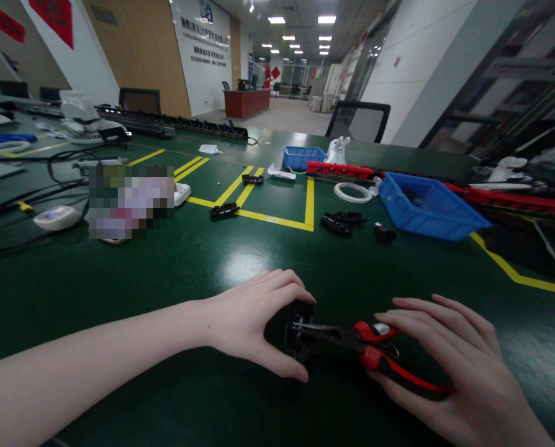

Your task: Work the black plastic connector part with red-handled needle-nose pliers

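Note:
A small black plastic part [298,341] stands on the green table between the thumb and fingers of my left hand [254,320], which is closed around its sides. My right hand [464,360] grips needle-nose pliers [373,354] with red and black handles; its fingers lie along the upper handle and the thumb is under the lower one. The plier tips reach into the black part, touching or gripping a small shiny bit there. What exactly sits between the jaws is too small to tell.
Several black plastic pieces [224,210] lie farther back near yellow tape lines. A blue bin [438,214] stands back right beside a white ring [353,193] and a long red strip [340,170]. Cables and a white mouse-like device [57,218] are at the left.

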`<state>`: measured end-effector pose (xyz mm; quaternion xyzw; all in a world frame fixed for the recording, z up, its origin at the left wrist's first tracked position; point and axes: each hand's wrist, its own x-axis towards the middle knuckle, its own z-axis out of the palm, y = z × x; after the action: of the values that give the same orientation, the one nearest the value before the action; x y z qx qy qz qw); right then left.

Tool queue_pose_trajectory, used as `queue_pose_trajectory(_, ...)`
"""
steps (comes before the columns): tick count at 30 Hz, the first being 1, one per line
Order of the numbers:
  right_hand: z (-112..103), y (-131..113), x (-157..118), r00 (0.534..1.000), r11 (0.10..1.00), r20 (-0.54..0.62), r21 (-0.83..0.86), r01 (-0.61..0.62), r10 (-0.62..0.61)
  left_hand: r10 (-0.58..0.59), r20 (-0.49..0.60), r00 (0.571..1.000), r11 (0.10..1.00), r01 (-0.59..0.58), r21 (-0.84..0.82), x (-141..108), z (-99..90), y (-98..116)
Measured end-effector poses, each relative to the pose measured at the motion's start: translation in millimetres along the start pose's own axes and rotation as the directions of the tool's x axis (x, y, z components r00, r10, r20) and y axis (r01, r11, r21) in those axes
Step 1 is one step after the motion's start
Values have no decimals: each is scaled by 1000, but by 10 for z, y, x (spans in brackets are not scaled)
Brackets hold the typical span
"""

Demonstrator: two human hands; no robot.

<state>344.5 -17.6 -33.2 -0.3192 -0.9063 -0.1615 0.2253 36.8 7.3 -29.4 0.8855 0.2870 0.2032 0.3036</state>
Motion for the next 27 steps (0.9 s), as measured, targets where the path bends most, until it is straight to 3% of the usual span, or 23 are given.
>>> queue_pose_trajectory(8, 1, -13, 16, 1000, 999, 18, 33, -25, 25, 34, -84, 996, 999, -34, 8, -13, 50, -18)
queue_pose_trajectory(16, -5, 7, -11, 998, 998, 43, 49, -45, 43, -25, -5, 1000, 1000, 25, 9, 6, 21, -4)
queue_pose_trajectory(22, 43, 35, -3, 997, 994, 53, 81, -68, 64, -49, 3, 999, 991, 48, 121, 3, 20, 59)
queue_pose_trajectory(27, 94, -10, -53, 983, 969, 59, 167, -181, 173, -75, 0, 997, 988, 74, 133, 22, 5, 82)
